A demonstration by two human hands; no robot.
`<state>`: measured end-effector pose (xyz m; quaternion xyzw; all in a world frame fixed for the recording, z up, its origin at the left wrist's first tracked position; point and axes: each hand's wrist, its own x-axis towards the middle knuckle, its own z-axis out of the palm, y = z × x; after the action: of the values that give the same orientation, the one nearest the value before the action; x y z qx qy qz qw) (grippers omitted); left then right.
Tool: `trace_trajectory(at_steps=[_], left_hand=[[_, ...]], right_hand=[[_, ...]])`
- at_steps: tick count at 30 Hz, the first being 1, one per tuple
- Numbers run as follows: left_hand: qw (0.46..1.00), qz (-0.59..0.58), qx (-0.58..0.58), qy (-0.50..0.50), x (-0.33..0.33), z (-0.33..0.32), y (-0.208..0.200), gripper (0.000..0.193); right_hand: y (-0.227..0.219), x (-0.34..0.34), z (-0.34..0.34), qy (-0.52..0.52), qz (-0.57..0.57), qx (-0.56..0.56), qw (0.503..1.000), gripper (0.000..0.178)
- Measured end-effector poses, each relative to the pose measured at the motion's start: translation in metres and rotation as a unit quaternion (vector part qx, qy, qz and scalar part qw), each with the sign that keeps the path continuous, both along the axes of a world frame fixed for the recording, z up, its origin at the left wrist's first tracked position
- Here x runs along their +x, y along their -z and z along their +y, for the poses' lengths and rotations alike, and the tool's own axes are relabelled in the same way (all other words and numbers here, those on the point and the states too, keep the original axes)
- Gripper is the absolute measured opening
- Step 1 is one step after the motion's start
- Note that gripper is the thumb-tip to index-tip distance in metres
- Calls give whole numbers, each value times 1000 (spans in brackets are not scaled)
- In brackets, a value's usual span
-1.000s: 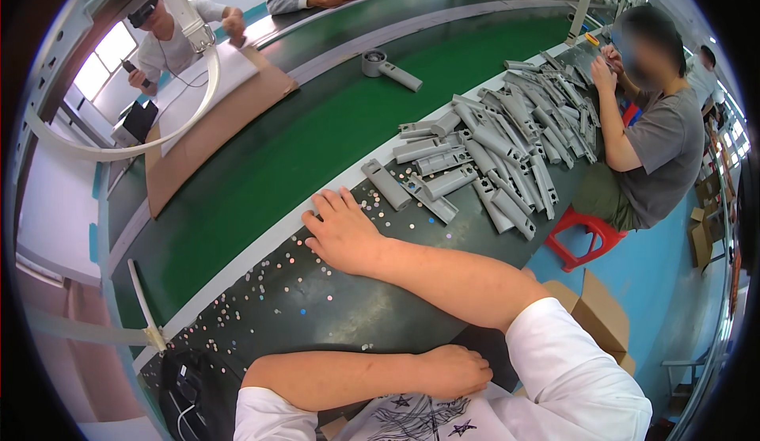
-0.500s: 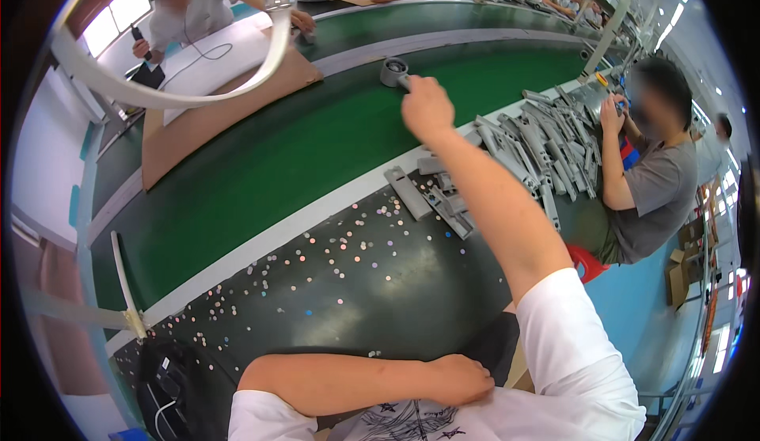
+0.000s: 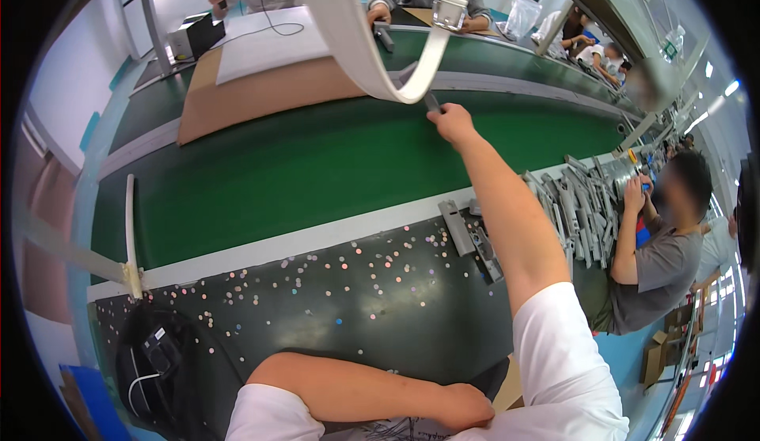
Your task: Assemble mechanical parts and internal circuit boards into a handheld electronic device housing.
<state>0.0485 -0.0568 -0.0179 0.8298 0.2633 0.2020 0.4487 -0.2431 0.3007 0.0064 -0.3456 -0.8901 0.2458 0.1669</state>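
My right hand (image 3: 454, 123) reaches far out over the green conveyor belt (image 3: 285, 172), its fingers closed round the grey handle (image 3: 432, 104) of a part. The white ring (image 3: 348, 33) hanging in front hides most of that part; its round head shows only in the earlier picture. My left arm lies across my body at the table's near edge. The left hand (image 3: 469, 406) rests low in front of my shirt, its fingers tucked out of sight. Several grey plastic housings (image 3: 457, 227) lie beside my right forearm.
A big pile of grey handle-shaped parts (image 3: 582, 207) lies at the right, beside a seated person in grey. Small round stickers dot the dark table (image 3: 317, 326). A black bag (image 3: 162, 362) is at the left. Across the belt, a person's hand is at another grey part (image 3: 385, 37).
My right hand has carried the grey part farther across the belt, partly behind the white ring. The view has shifted. My left arm stays across my body.
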Motion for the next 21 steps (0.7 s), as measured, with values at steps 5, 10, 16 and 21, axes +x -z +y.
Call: trace_trajectory(at_steps=[5, 10, 16, 21], left_hand=[[998, -46, -12, -45, 1, -6, 13, 24], [999, -28, 30, 1, 12, 5, 18, 23], [999, 1, 37, -16, 1, -4, 4, 25], [997, 49, 54, -8, 6, -2, -1, 27]], right_hand=[[1, -86, -85, -30, 8, -151, 988, 49], [17, -130, -79, -73, 237, -196, 949, 24], [2, -54, -174, -262, 183, -216, 923, 16], [-5, 71, -254, -324, 145, -303, 884, 15]])
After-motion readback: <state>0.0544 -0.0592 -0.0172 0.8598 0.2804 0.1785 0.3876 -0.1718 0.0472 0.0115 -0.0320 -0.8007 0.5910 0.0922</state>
